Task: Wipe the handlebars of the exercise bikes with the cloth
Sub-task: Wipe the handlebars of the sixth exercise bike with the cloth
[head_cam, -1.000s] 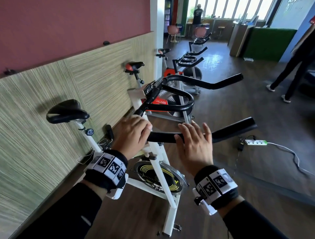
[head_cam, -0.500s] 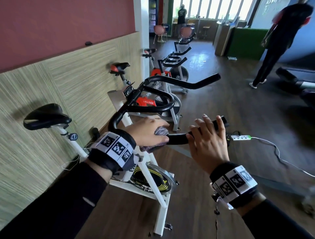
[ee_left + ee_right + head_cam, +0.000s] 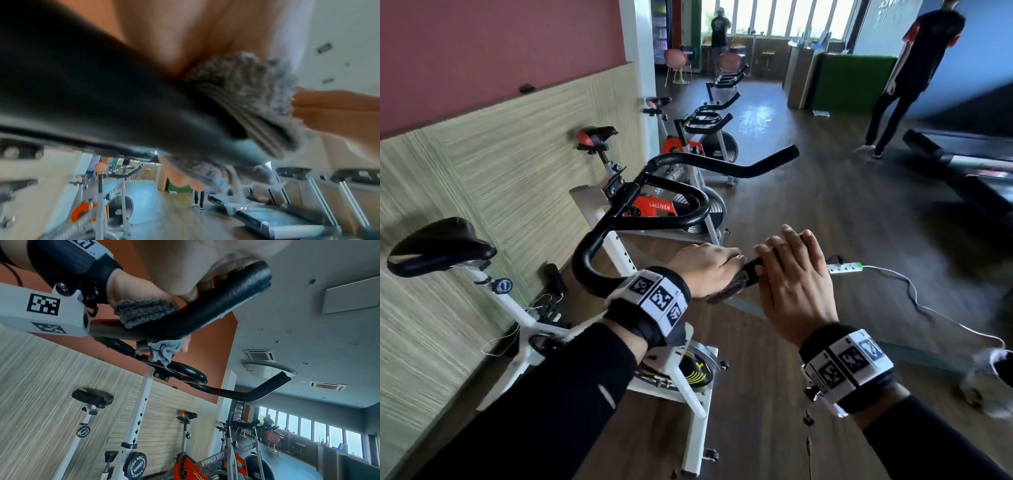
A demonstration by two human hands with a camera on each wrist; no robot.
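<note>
A gym room with a dark wood floor runs back to a row of windows; the left wall is red above and striped panelling below. Along that wall stands a line of exercise bikes. The nearest, a white bike, has a black saddle at far left and black handlebars curving out toward the viewer. Behind it stands an orange bike, with more bikes further back. A white power strip with its cable lies on the floor to the right, a person in black stands at far right near a treadmill, and another figure stands by the windows.

The left hand is curled over the near bar of the handlebars with a grey cloth wrapped between palm and bar; the cloth's edge hangs out below the fingers. Just beside it, nearly touching, the right hand grips the bar's end, fingers lying over the top and its thumb under the bar.
</note>
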